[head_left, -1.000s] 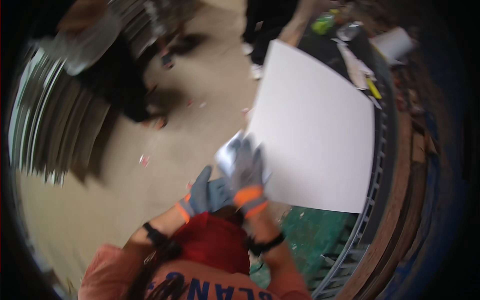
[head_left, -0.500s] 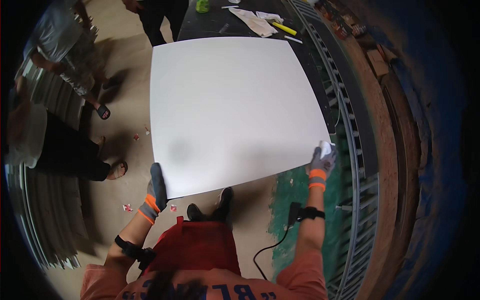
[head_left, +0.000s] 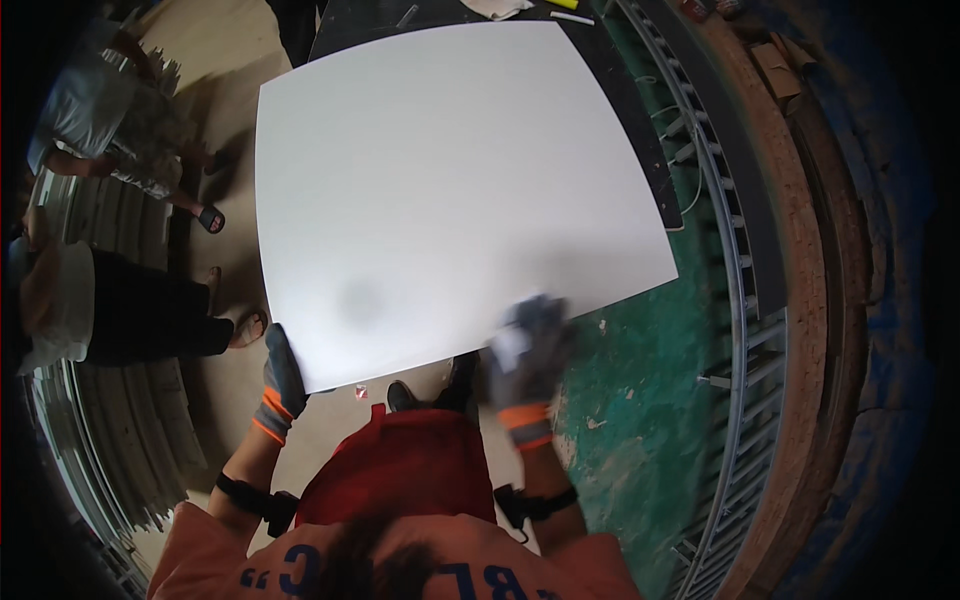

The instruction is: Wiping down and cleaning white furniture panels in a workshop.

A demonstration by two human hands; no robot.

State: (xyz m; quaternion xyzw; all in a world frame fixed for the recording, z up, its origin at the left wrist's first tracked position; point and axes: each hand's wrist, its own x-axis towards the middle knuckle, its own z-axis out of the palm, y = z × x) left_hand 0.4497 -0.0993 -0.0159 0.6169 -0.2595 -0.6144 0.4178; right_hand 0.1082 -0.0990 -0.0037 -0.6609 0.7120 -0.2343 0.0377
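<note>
A large, smooth white panel (head_left: 450,170) lies in front of me, its far part over a black table (head_left: 350,22). My left hand (head_left: 284,370), in a grey glove with an orange cuff, is closed around the panel's near left corner. At the near edge, right of the middle, my right hand (head_left: 535,350) is blurred by motion. It wears the same kind of glove and is closed on a white wad (head_left: 512,345), too smeared to tell if cloth or paper. Whether the wad touches the panel I cannot tell.
Several people stand at the left beside stacks of grey sheets (head_left: 110,430). Along the right runs a metal roller rail (head_left: 740,380) over a green floor (head_left: 640,420). On the table's far end lie a pale cloth (head_left: 495,8) and a white stick (head_left: 572,17).
My right hand has moved left from the panel's right corner to its near edge, with the white wad. The panel and my left hand have shifted slightly left in view.
</note>
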